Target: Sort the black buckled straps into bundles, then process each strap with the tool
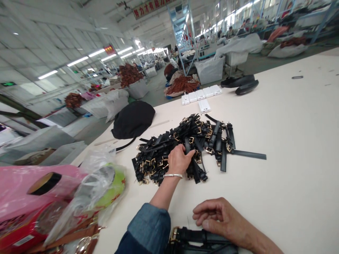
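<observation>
My left hand (178, 159), a bangle at its wrist, reaches into a heap of short black buckle straps (156, 151) with gold-coloured buckles. Its thumb and fingers close around a black strap (187, 144); the fingertips are partly hidden. Close to me, my right hand (221, 217) hovers at the edge of a bundle of black straps (193, 237), its fingers loosely bent and the thumb apart from them. Nothing shows in that hand. The lower part of the bundle is cut off by the frame.
A black cloth item (134, 120) lies beyond the heap. White boxes (203, 105) and a black case (247, 87) are near the table's (291, 141) far edge. Pink plastic bags (63, 183) and brown straps (76, 234) crowd the left side.
</observation>
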Demonstrator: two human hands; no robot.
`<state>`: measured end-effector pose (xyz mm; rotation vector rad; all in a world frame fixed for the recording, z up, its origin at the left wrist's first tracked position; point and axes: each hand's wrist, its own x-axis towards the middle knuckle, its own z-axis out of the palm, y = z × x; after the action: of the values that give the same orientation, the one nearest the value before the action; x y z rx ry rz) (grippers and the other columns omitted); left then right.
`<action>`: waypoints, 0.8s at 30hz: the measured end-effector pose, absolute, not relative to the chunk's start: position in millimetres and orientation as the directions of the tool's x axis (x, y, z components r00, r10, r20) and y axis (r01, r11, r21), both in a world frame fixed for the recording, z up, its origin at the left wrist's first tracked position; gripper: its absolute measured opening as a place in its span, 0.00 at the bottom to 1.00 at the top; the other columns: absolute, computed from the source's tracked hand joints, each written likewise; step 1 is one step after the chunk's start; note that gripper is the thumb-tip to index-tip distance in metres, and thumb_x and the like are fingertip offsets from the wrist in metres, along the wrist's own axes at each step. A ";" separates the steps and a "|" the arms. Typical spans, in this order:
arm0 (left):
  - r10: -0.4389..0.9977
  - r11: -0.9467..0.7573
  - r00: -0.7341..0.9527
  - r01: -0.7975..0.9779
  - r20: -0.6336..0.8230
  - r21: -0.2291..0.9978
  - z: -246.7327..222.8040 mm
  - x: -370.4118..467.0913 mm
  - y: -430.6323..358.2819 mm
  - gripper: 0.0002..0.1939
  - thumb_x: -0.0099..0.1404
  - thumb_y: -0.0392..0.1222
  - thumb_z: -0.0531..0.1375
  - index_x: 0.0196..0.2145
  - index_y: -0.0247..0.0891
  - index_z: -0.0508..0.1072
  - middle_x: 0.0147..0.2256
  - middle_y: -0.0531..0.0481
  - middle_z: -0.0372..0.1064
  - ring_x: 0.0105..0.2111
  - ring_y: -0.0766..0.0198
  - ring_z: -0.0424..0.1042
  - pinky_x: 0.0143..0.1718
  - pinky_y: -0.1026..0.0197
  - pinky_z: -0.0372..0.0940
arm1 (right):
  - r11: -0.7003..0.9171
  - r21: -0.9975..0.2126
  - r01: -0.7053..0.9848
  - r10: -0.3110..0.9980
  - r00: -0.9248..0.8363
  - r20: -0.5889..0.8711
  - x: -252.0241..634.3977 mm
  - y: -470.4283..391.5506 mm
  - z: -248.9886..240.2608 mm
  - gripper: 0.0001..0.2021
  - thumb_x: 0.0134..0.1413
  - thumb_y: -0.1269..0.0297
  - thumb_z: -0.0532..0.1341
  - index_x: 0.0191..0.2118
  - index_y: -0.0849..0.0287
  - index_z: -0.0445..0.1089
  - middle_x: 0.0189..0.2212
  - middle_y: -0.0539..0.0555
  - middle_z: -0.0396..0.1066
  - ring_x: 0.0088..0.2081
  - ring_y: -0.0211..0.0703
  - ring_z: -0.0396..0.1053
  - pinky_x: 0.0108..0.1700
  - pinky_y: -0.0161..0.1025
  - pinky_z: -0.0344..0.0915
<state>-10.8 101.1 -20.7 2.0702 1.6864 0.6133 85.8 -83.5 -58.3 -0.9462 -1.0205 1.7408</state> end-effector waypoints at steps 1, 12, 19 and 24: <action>0.982 -0.189 0.166 0.825 0.090 0.533 -24.1 -8.7 101.7 0.14 0.52 0.49 0.62 0.27 0.38 0.64 0.29 0.46 0.68 0.35 0.56 0.69 0.35 0.60 0.58 | -0.268 -0.914 -0.306 0.932 -0.321 -0.166 86.3 -83.7 -57.7 0.19 0.45 0.55 0.65 0.42 0.61 0.73 0.38 0.59 0.75 0.39 0.46 0.72 0.44 0.43 0.64; 0.938 -0.285 0.347 0.756 0.008 0.589 -13.6 -30.4 71.8 0.10 0.59 0.34 0.50 0.39 0.38 0.65 0.29 0.52 0.69 0.30 0.63 0.70 0.35 0.62 0.62 | -0.175 -0.863 -0.474 0.982 -0.141 -0.122 88.3 -82.1 -57.2 0.13 0.45 0.60 0.66 0.38 0.61 0.73 0.34 0.57 0.75 0.35 0.44 0.72 0.41 0.44 0.66; 0.745 0.076 0.550 0.491 -0.377 0.868 11.0 -53.2 7.1 0.14 0.61 0.40 0.51 0.45 0.36 0.62 0.21 0.55 0.66 0.21 0.65 0.70 0.23 0.65 0.64 | 0.159 -0.726 -0.669 0.859 0.456 -0.232 108.6 -75.5 -66.3 0.07 0.45 0.64 0.66 0.34 0.58 0.73 0.29 0.52 0.73 0.30 0.37 0.67 0.37 0.37 0.64; 0.598 0.306 0.604 0.436 -0.527 0.846 9.9 -53.0 -11.7 0.12 0.58 0.39 0.53 0.40 0.34 0.64 0.19 0.55 0.65 0.18 0.67 0.68 0.23 0.65 0.64 | 0.115 -0.709 -0.696 0.872 0.413 -0.264 109.2 -74.6 -69.6 0.08 0.44 0.64 0.66 0.34 0.60 0.73 0.30 0.54 0.72 0.30 0.40 0.66 0.36 0.39 0.63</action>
<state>-53.0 -11.7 9.9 1.3172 0.9915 0.1343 109.2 -74.6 -69.6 -0.8802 -0.2403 1.1642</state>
